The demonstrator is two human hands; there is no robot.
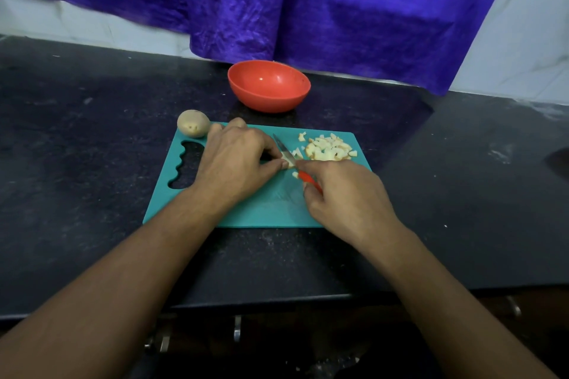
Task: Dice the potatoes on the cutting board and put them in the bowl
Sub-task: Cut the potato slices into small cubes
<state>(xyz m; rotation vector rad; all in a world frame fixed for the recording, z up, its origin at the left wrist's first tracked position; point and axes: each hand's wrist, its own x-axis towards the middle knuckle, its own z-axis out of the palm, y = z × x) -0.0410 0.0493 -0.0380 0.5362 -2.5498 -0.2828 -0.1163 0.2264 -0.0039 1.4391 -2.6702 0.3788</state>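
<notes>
A teal cutting board (264,209) lies on a speckled black countertop (92,163), with a purple cloth (308,9) hanging behind it. On the board the left hand (234,160) pinches a potato piece (284,159) and the right hand (345,194) grips a knife (281,144); diced potato (329,149) sits far right, the red bowl (268,86) behind.

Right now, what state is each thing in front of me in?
bowl, upright, empty.
whole potato, uncut, at far left corner of cutting board.
diced pile, heaped on the board, not in bowl.
potato piece, pinched by left hand, blade on it.
knife, gripped by right hand.
</notes>
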